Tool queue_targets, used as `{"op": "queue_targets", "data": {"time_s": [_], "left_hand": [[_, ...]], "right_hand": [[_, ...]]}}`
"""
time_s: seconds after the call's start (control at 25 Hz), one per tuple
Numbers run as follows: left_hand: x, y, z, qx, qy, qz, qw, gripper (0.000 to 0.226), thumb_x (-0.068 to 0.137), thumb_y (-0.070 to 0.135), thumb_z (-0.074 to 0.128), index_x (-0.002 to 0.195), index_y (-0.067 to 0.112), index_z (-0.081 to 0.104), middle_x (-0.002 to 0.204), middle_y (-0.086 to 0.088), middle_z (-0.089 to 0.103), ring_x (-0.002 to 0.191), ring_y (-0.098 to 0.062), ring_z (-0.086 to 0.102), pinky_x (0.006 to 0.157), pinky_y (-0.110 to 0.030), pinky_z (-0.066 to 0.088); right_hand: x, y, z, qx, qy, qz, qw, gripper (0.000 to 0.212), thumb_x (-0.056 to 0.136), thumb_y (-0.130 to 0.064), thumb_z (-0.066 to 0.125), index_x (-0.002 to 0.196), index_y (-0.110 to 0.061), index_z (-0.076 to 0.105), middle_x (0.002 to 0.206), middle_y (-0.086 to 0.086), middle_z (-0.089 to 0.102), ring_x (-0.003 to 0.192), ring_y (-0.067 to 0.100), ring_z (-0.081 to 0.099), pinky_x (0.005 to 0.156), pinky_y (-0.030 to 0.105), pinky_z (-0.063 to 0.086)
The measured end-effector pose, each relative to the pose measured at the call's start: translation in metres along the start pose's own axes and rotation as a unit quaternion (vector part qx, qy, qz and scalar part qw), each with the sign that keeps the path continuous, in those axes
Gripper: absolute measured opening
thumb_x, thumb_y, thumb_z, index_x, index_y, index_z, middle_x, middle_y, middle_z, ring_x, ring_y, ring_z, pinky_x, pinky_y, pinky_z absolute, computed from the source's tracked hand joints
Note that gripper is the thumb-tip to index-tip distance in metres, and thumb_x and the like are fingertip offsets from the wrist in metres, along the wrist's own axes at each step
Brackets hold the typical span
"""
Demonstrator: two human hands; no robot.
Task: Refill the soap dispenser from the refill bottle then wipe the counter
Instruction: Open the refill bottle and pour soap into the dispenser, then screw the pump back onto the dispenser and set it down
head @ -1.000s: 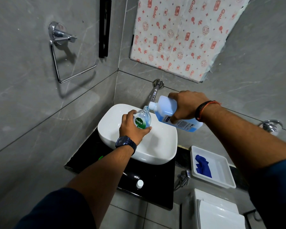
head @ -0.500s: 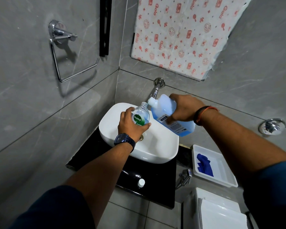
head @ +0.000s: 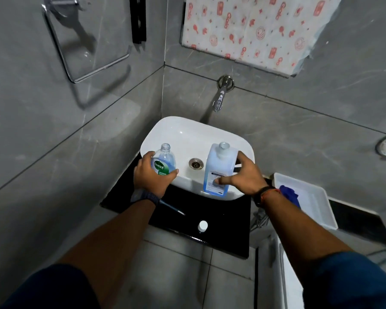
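We stand in a corner of grey, faintly veined wall tiles (head: 299,134), looking down on a white basin (head: 187,124), glossy and rounded at its corners, which sits on a black, polished counter (head: 223,237). A chrome tap (head: 220,99) juts from the wall behind the basin, and a steel drain (head: 196,163) sits in its bottom. Above the basin hangs a pale sheet (head: 254,30) printed with red motifs; up to its left a chrome towel ring (head: 87,54) is fixed. Our left hand (head: 151,178) wraps the clear, round-shouldered soap dispenser (head: 164,160), uncapped, at the basin's left rim. Our right hand (head: 245,175) holds the flat-sided, pale blue refill bottle (head: 217,166), upright and open-necked on the basin's front rim, thumb on its label, fingers behind. The hands are apart, the drain between them. In front of the basin a white cap (head: 202,225) and a thin pump tube (head: 172,208) lie on the counter. Right of the basin a white plastic tray (head: 314,197) holds a blue cloth (head: 289,194).
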State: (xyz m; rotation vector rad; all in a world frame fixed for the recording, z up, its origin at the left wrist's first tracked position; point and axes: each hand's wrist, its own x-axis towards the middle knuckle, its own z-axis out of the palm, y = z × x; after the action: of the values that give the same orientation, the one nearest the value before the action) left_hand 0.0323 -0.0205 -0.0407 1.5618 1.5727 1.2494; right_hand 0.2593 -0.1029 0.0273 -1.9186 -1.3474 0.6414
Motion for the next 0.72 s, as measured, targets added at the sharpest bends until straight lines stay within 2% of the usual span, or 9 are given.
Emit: {"op": "queue_targets", "data": {"time_s": [0.12,0.24,0.4,0.56,0.72], "left_hand": [[-0.009,-0.046,-0.004,0.013,-0.026,-0.026,0.999,0.071,0.046,0.032,0.089,0.105,0.015,0.055,0.107,-0.012,0.062,0.094,-0.032,0.059,0.081,-0.042,0.051],[-0.018,-0.087,-0.010,0.011,-0.044,-0.045,0.998,0.068,0.051,0.030,0.089,0.106,0.019,0.052,0.113,-0.009,0.059,0.098,-0.027,0.057,0.084,-0.036,0.050],[-0.019,-0.130,-0.011,0.027,-0.035,-0.068,0.997,0.067,0.054,0.030,0.088,0.109,0.020,0.051,0.114,-0.007,0.058,0.099,-0.027,0.057,0.081,-0.032,0.047],[-0.009,-0.157,-0.005,0.020,-0.027,-0.090,0.995,0.071,0.054,0.030,0.088,0.114,0.020,0.051,0.116,-0.008,0.059,0.101,-0.025,0.057,0.084,-0.034,0.049],[-0.008,-0.168,0.007,0.018,-0.013,-0.077,0.997,0.073,0.054,0.028,0.088,0.115,0.018,0.049,0.117,-0.009,0.057,0.095,-0.014,0.050,0.081,-0.027,0.043]], "right_hand": [[-0.019,0.044,0.027,0.025,-0.005,0.021,0.999,0.077,0.049,-0.022,0.092,0.115,-0.027,0.054,0.106,0.000,0.064,0.093,0.017,0.063,0.080,0.034,0.054],[-0.038,0.084,0.043,0.042,-0.013,0.041,0.998,0.076,0.052,-0.014,0.091,0.118,-0.025,0.055,0.108,-0.001,0.066,0.096,0.017,0.063,0.083,0.035,0.053],[-0.051,0.130,0.057,0.074,-0.008,0.070,0.995,0.077,0.055,-0.002,0.088,0.119,-0.029,0.054,0.115,-0.001,0.064,0.100,0.011,0.062,0.077,0.017,0.050],[-0.048,0.164,0.067,0.116,-0.008,0.084,0.990,0.078,0.057,0.007,0.085,0.117,-0.031,0.053,0.115,-0.005,0.064,0.106,0.014,0.060,0.088,0.031,0.050],[-0.045,0.186,0.069,0.168,0.008,0.102,0.980,0.083,0.056,0.010,0.084,0.125,-0.020,0.049,0.119,0.001,0.063,0.109,0.018,0.061,0.089,0.028,0.052]]}}
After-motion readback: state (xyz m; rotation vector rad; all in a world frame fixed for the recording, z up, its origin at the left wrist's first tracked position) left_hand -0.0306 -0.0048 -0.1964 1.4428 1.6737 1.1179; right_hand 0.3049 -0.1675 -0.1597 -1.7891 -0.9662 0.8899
